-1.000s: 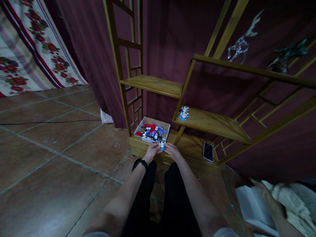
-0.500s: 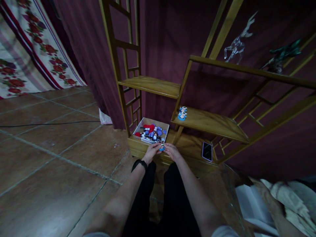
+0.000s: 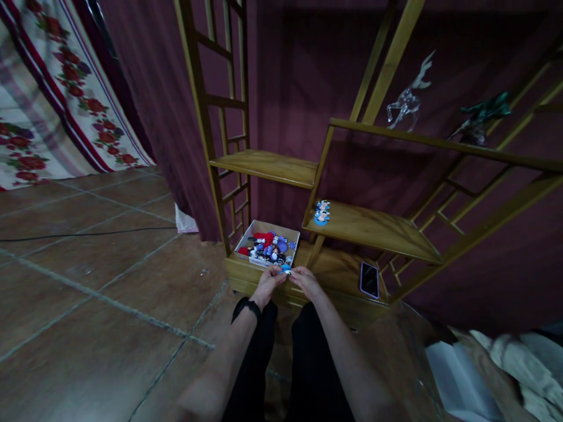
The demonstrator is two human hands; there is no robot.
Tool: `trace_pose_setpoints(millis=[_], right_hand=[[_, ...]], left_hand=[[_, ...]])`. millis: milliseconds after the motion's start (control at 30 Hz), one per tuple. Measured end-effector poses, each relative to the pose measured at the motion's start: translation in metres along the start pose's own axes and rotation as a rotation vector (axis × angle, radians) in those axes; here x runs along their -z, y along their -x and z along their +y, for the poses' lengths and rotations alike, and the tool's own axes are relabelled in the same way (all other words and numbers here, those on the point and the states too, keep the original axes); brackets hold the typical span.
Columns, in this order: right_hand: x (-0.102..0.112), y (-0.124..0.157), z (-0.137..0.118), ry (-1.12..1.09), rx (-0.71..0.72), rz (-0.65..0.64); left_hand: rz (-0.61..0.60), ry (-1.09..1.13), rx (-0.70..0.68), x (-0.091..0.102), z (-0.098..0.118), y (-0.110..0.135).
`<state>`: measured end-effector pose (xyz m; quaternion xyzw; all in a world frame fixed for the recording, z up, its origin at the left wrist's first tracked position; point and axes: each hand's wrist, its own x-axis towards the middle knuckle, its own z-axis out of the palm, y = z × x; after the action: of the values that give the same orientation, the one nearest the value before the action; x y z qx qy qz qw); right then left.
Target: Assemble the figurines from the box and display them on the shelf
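Between my two hands is a small figurine [image 3: 286, 269] with a blue base. My left hand [image 3: 269, 282] pinches it from the left, and my right hand [image 3: 304, 279] grips its other side with the fingertips. Just beyond them stands a shallow cardboard box [image 3: 292, 231] filled with a jumble of small purple, white, black and red figures. Two similar blue-based figurines [image 3: 322, 212] stand together at the left end of the right-hand shelf [image 3: 373, 230]. Fine details of the held figurine are too small to make out.
A phone [image 3: 369, 280] lies on the lowest board of the wooden display rack. Higher up are a clear glass deer [image 3: 407, 105] and a dark green ornament [image 3: 484, 117]. A white box [image 3: 457, 381] sits on the floor at right; a cable [image 3: 88, 235] crosses the tiles at left.
The held figurine has been turned, so its blue base now points up and away. Both hands stay on it. The whole view has shifted slightly downward in the picture.
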<state>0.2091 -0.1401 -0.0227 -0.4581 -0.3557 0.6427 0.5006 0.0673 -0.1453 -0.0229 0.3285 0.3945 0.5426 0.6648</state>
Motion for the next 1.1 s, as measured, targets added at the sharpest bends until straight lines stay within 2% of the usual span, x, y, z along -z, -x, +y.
trace_pose_setpoints(millis=[200,500,767,1100], right_hand=[[0.002,0.005,-0.004,-0.009,0.053,-0.02],[0.009,0.007,-0.007,0.055,-0.08,-0.013],[0.011,0.003,-0.007,0.069,-0.054,0.061],[0.005,0.01,-0.015,0.097,-0.087,0.111]], left_hand=[[-0.036,-0.129,-0.051,-0.001,0.004,0.004],[-0.032,-0.067,0.057,-0.005,0.007,0.005],[-0.078,-0.105,0.075,-0.002,0.003,0.003],[-0.044,-0.09,0.098,-0.001,-0.003,-0.001]])
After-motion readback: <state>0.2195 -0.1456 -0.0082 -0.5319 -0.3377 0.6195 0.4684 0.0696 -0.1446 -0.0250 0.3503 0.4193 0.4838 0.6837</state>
